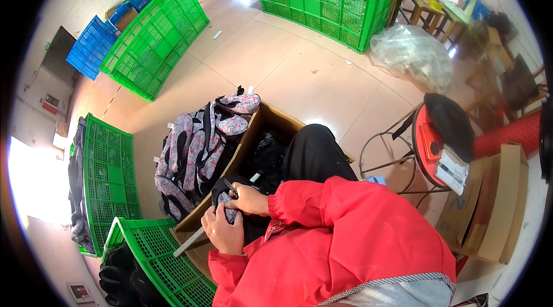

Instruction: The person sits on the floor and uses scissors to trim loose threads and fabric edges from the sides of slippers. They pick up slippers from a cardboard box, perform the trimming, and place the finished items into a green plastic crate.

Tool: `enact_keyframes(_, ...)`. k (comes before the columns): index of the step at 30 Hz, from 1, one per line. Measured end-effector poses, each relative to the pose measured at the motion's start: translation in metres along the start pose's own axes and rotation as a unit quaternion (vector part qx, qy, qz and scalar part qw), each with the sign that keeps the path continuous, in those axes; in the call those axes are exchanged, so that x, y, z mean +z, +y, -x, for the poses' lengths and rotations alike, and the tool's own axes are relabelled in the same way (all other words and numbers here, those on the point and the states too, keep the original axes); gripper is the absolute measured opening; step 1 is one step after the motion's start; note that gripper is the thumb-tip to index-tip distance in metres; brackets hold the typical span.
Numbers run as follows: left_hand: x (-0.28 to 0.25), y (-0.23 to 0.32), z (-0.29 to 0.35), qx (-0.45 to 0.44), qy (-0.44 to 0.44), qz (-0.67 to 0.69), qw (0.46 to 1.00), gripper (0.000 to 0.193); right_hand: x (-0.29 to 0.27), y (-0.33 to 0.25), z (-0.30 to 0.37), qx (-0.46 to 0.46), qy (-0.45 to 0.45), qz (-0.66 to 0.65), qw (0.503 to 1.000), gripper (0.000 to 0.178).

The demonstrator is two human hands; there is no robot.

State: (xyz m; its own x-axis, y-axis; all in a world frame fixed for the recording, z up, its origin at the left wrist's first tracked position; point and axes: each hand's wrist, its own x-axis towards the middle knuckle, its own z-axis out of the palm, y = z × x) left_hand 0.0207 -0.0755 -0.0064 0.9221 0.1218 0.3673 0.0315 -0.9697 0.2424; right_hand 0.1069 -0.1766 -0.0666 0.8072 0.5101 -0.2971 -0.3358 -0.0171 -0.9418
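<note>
My left hand (223, 231) is closed on the near edge of a padded floral fabric piece (230, 215) with black trim, held low over my lap. From the other side, my right hand (250, 199) presses against the same piece, its fingers closed around a slim dark tool (230, 185) whose kind I cannot make out. An open cardboard carton (282, 117) stands just beyond, with black material (266, 154) inside. Over its left side hang several similar pink-and-grey floral pieces (185, 148) with black straps. A pale rod (189, 242) sticks out beside my left hand.
Green mesh crates stand close at left (112, 177), lower left (155, 264), upper left (158, 42) and far centre (322, 2). On my right is a round stool (423, 140) bearing a black item and a red box. Cardboard (489, 203) leans behind it; a clear plastic bag (412, 56) lies farther off.
</note>
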Motion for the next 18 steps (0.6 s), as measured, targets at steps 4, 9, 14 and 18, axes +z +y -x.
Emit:
enact_keyframes(4,0.005,0.0,0.002,-0.07,0.001,-0.015,0.997,0.044,-0.004,-0.014,0.005,0.015,-0.058,0.017,0.998,0.026)
enact_keyframes(9,0.003,-0.017,0.005,-0.051,0.004,0.007,0.999,0.038,-0.037,-0.045,0.004,-0.016,-0.137,0.001,0.99,0.022)
enact_keyframes(14,0.004,-0.027,0.015,-0.013,-0.009,-0.001,1.0,0.034,-0.071,-0.059,-0.008,-0.156,-0.001,0.284,0.946,0.045)
enact_keyframes(18,0.005,-0.025,0.017,0.021,-0.019,0.011,1.0,0.035,-0.056,-0.032,-0.002,-0.136,-0.041,0.389,0.91,0.05)
